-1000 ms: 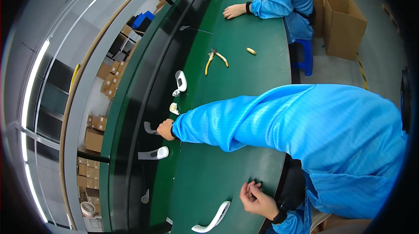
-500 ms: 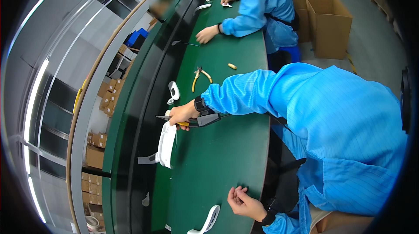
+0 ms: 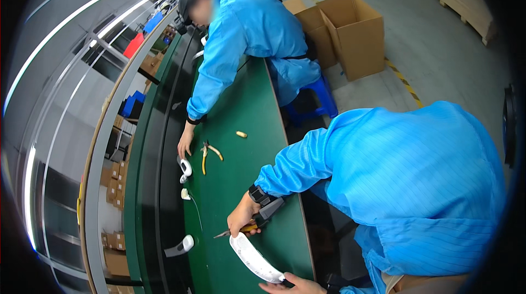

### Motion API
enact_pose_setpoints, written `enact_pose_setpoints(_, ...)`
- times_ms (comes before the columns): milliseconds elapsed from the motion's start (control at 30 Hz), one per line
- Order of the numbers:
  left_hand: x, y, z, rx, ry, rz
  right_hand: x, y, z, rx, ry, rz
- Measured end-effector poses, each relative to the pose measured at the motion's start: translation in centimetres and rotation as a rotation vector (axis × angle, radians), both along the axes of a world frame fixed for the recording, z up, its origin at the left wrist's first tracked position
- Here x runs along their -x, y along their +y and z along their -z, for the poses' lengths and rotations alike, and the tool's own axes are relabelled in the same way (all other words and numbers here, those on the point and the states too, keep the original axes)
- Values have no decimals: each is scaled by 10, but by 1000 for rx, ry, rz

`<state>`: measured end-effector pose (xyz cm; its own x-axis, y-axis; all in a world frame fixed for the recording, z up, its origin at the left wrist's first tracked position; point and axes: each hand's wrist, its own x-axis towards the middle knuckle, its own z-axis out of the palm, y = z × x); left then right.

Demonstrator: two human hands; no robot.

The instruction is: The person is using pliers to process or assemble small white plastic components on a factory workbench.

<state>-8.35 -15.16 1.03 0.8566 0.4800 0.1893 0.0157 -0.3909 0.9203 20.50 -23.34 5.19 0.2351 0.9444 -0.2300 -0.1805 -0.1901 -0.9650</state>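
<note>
A long curved white plastic shell [image 3: 253, 257] is held between my two hands above the green work surface. My right hand [image 3: 243, 215], the upper one, pinches its upper end with closed fingers. That same hand also grips pliers with yellow handles [image 3: 251, 229], their jaws pointing left. At the shell's lower end, my left hand [image 3: 298, 285] takes hold near the bottom of the picture, its fingers partly cut off. To the upper left lie a small cream piece with a thin wire [image 3: 186, 194] and another white part with a grey strip [image 3: 181, 246].
A co-worker in blue [image 3: 246, 25] reaches a hand [image 3: 186, 143] to a white looped part [image 3: 186, 169]. Spread pliers [image 3: 209, 156] and a small yellowish cylinder [image 3: 241, 134] lie on the green surface [image 3: 241, 96]. Cardboard boxes [image 3: 359, 42] and a blue stool [image 3: 323, 99] stand behind.
The view has shifted. My right hand has brought the white shell closer to my body, pliers still in it. My left hand has gone from empty to the shell's end. The co-worker reaches further over.
</note>
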Motion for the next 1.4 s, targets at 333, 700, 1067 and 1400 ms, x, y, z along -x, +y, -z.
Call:
enact_pose_setpoints(333,-3,9,-2,486,-72,33,4,55,14,-9,-138,-204)
enact_pose_setpoints(700,-4,9,0,588,-214,-88,-135,193,21,214,-1308,659)
enact_pose_setpoints(1067,-3,16,10,664,-225,-104,-173,222,48,534,-1426,479)
enact_pose_setpoints(1400,-28,19,-15,625,-160,-45,-118,105,-7,-192,-29,70)
